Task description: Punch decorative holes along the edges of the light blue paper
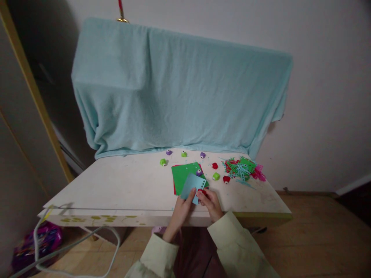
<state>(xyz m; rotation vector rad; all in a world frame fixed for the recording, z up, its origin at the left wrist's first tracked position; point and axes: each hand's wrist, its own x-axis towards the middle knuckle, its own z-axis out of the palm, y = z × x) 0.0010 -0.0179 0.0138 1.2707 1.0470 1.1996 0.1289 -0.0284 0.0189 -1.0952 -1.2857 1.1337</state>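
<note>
My left hand (183,207) is closed on a light blue sheet of paper (189,184), thumb on top. A row of small punched holes runs along the sheet's right edge. My right hand (213,204) is closed round a small red craft punch (201,192) at that edge; its fingers partly hide it. Under and behind the blue sheet lies green paper (180,174), with red paper (174,186) showing beneath. A purple craft punch (199,172) rests on the green paper, just beyond the blue sheet.
Several punches lie about the white table (124,185), among them a green one (216,176) and a red one (226,179). Punched paper scraps (242,168) are heaped at the right. A light blue cloth (185,88) hangs behind. A white cable (116,247) loops at the front left.
</note>
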